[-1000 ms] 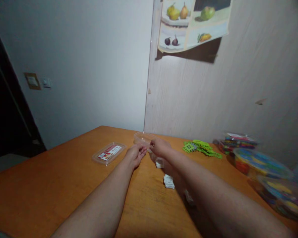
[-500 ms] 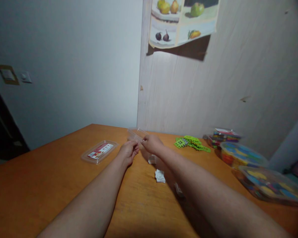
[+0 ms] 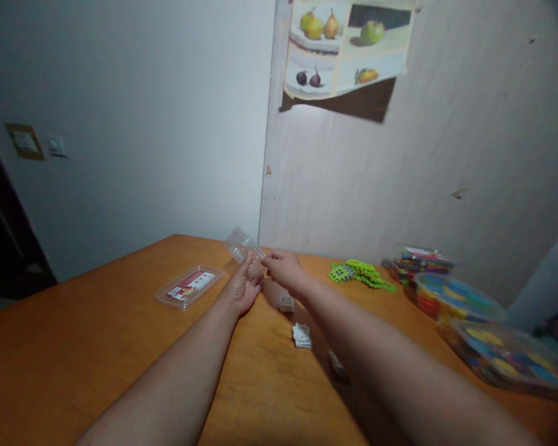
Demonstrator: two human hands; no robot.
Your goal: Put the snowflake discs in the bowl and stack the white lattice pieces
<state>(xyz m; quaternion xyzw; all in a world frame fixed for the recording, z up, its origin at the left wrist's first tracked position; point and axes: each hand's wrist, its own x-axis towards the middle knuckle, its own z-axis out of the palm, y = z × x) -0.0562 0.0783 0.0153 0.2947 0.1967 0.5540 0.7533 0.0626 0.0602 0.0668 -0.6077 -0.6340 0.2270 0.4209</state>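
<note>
Both my arms reach out over an orange wooden table (image 3: 74, 347). My left hand (image 3: 242, 288) cups a small clear plastic container (image 3: 242, 245) from below and tilts it up off the table. My right hand (image 3: 283, 269) pinches the container's near edge, fingers closed. Small white pieces (image 3: 301, 334) lie on the table under my right forearm, with another (image 3: 286, 303) just below my right wrist.
A clear lid with a red label (image 3: 189, 285) lies left of my hands. Green lattice pieces (image 3: 360, 274) sit to the right. Clear tubs of coloured pieces (image 3: 456, 298) line the right edge. A wall with a fruit poster (image 3: 346, 52) stands behind.
The clear container has been lifted and tilted up off the table between both hands. My left hand turned palm-up beneath it.
</note>
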